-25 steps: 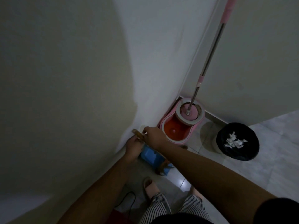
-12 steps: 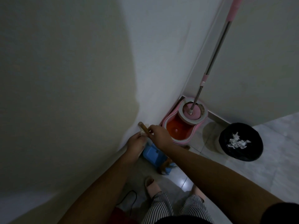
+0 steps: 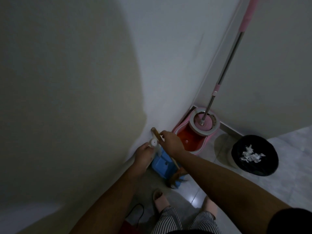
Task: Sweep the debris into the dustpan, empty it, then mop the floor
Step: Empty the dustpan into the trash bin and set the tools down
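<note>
Right hand (image 3: pixel 170 141) curled round the wooden stick of the broom (image 3: pixel 156 133), close to its top end. The stick slants down toward 5 o'clock, the bristles resting low against the dustpan (image 3: pixel 162 164).

Left hand (image 3: pixel 143 156) sits just at 8 o'clock of the right, gripping the pan's pale handle. Its fingers are mostly hidden behind the back of the hand, but I read it as holding. The blue pan stands on edge, tight to the wall (image 3: pixel 101 81).

I take both grips as a parking move. Broom and pan are gathered together and pressed to the wall so they lean and stay out of the way.

Outward at 2 o'clock: pink bucket (image 3: pixel 190 137) in the corner, water in the near half. The mop (image 3: pixel 224 68) stands head-down in the spinner, its pole leaning up along the corner. That keeps it upright and within reach.

At 3 o'clock, apart from the bucket: black-lined bin (image 3: pixel 239 149) with white scraps (image 3: pixel 251 153) inside. Judging by those, sweeping and emptying look done and mopping is what's left.

At 6 o'clock: slipper (image 3: pixel 160 198) on the tile floor (image 3: pixel 295 166), striped trousers below.

Light is poor. I can't tell whether any debris is left in the pan.
</note>
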`<control>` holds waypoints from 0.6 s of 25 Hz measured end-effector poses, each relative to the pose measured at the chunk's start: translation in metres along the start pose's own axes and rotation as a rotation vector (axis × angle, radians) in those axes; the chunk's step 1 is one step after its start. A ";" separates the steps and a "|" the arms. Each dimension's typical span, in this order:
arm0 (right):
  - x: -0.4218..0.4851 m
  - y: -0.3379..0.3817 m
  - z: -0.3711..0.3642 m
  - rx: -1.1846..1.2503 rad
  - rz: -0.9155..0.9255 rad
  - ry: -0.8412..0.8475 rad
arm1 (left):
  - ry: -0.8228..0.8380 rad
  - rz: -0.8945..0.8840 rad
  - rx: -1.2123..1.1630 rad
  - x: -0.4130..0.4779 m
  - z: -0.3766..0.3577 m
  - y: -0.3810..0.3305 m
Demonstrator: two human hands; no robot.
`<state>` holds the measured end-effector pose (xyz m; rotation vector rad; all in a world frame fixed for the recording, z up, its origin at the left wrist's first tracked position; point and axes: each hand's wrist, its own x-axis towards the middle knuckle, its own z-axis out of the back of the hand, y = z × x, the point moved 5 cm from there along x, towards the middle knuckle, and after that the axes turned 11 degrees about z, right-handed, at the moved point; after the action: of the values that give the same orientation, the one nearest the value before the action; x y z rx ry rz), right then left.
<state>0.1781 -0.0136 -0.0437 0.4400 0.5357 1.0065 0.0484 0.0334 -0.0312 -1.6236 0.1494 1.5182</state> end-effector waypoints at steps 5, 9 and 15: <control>-0.002 0.010 0.006 0.017 -0.006 0.030 | -0.027 -0.037 0.054 -0.012 0.005 -0.001; -0.012 0.009 0.011 -0.027 -0.015 0.080 | -0.120 -0.011 0.295 -0.018 0.001 -0.004; -0.026 -0.011 0.050 -0.209 -0.006 0.148 | -0.033 -0.184 0.766 -0.029 -0.035 -0.016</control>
<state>0.2044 -0.0470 -0.0052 0.1790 0.5575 1.0821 0.0778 0.0068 -0.0031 -0.9656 0.4846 1.1402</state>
